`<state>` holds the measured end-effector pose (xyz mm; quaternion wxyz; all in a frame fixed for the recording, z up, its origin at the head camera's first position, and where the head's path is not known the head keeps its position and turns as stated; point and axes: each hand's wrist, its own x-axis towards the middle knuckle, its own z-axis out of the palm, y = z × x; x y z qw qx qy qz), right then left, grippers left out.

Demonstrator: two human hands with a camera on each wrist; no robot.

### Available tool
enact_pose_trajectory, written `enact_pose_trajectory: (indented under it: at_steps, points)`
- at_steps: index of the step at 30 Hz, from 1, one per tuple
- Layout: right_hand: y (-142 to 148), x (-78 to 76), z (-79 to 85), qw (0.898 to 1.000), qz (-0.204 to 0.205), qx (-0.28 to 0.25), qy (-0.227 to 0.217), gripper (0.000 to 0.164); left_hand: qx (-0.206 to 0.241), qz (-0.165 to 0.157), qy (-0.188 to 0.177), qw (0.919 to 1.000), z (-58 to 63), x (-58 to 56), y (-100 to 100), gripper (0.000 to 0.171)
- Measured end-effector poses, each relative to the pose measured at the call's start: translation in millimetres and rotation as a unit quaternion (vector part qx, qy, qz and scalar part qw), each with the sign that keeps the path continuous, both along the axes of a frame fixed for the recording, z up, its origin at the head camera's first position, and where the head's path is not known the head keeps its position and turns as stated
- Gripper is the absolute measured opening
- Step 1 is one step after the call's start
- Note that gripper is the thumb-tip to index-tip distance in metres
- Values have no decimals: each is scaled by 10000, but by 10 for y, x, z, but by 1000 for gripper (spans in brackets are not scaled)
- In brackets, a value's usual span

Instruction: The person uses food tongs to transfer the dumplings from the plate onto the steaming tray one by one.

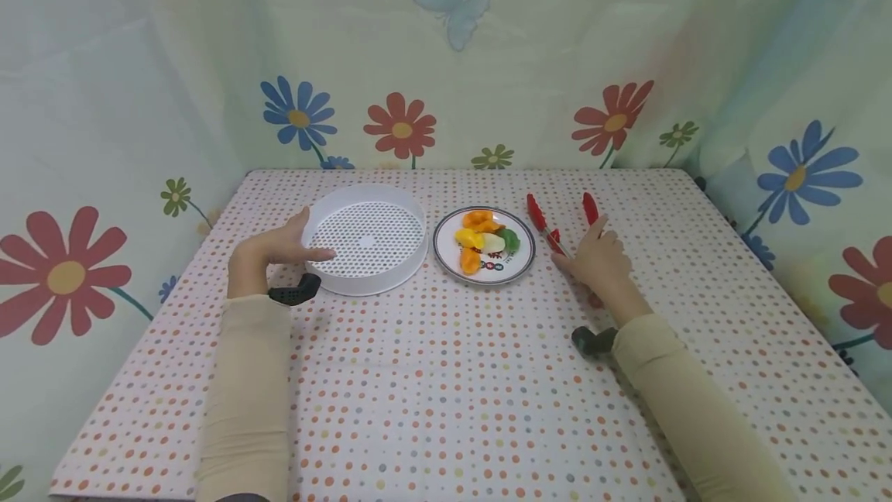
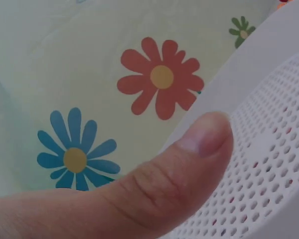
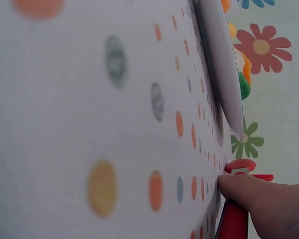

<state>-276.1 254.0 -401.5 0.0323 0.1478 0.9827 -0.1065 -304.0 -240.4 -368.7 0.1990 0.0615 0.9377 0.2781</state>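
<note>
A round white sieve (image 1: 365, 238) with a perforated base stands at the left of the table. My left hand (image 1: 279, 245) holds its left rim. The thumb (image 2: 189, 154) reaches over the wall to the inside, while the other fingers are mostly hidden outside it. To the right, my right hand (image 1: 598, 260) grips a pair of tongs (image 1: 536, 213) with red tips, spread apart and pointing to the back. A red handle (image 3: 234, 221) shows below that hand in the right wrist view. Between the hands lies a plate (image 1: 446, 258).
On the plate lie soft-looking pieces: orange (image 1: 479, 220), yellow (image 1: 468, 238), pale (image 1: 492, 244) and green (image 1: 509, 239). A dotted cloth covers the table (image 1: 418, 409). Flowered curtains (image 1: 453, 84) hang at the back and both sides.
</note>
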Motion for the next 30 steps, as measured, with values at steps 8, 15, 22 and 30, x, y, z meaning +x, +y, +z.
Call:
enact_pose_trajectory:
  at_steps: [8,15,22,30]
  points:
    - [53,-148,232,9996,-122,-234,21,118,439,-322,326,9980,138,-97,8,109]
    - [61,-246,434,9988,-163,-435,127,117,637,-128,214,9977,201,-95,31,111]
    - [26,-209,311,9988,-60,-425,248,115,443,64,-39,9990,96,13,12,115]
    - [2,-50,13,9984,-131,-487,258,117,300,84,-154,9994,-42,165,-36,118]
